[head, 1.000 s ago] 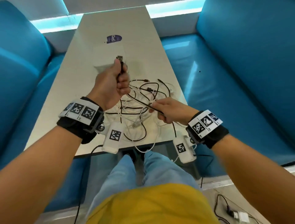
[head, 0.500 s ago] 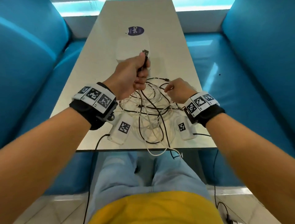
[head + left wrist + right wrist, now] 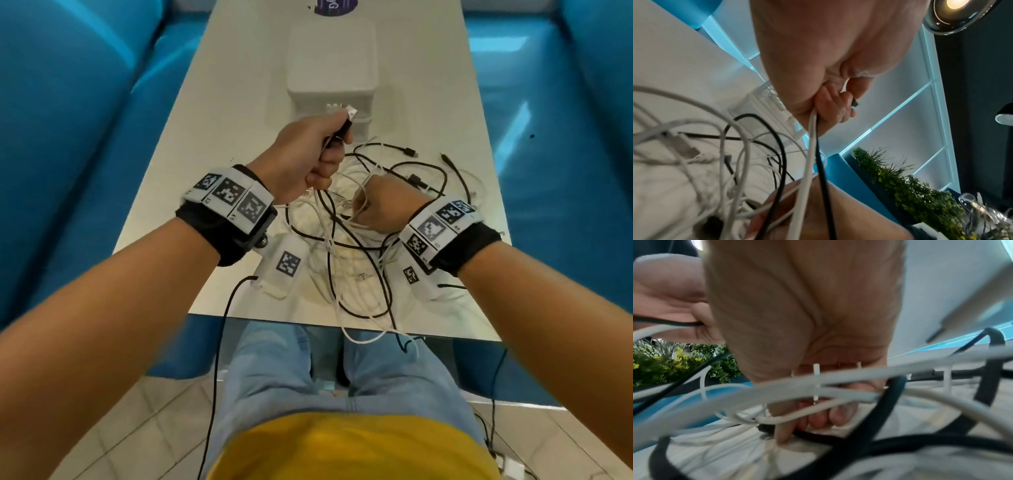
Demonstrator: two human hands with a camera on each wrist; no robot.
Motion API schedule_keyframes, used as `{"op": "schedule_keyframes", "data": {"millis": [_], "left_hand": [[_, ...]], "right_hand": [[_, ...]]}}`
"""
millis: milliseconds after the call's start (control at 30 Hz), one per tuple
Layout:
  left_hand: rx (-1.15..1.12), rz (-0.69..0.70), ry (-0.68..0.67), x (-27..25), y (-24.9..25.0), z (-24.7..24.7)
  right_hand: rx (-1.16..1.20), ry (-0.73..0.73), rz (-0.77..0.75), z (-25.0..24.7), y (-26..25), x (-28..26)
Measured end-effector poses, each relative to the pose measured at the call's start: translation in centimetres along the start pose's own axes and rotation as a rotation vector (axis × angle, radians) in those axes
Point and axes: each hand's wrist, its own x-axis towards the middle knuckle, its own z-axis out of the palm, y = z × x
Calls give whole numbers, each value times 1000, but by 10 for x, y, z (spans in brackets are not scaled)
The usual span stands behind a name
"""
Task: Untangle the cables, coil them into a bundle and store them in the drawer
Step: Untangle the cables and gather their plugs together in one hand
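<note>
Untangling: step in hand, nothing coiled yet.
Table [image 3: 191, 212]: cables [image 3: 363, 260] heaped near its front edge.
Box [image 3: 332, 68]: behind heap.
Left hand [image 3: 308, 154]: fist round plug ends.
Right hand [image 3: 383, 205]: pinching a white strand.
Next: likely ease one free.

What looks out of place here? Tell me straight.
The cable tangle spills over the table's near edge: a white loop and a black end hang toward the lap. Otherwise nothing looks damaged or spilled.
</note>
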Motion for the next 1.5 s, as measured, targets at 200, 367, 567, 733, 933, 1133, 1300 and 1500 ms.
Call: {"op": "schedule_keyframes", "data": {"millis": [200,367,567,733,933,1133,1300,1500], "left_hand": [[191,4,-111,30,22,7],[196,-33,-177,57,37,21],[124,-107,-137,89,42,31],[99,-133,-61,95,31,34],[106,-39,-34,85,8,45],[72,68,-62,59,6,50],[229,188,138,33,9,58],[-28,262,242,12,15,48]], "right_hand": [[148,98,50,-16,17,-7],[119,363,326,-36,46,-2],[74,197,464,-32,58,11],[403,343,403,-51,58,7],[1020,500,133,-78,42,-15],[1167,562,11,-80,32,-30],[985,492,-146,-70,28,-42],[307,224,12,-51,55,-52]]}}
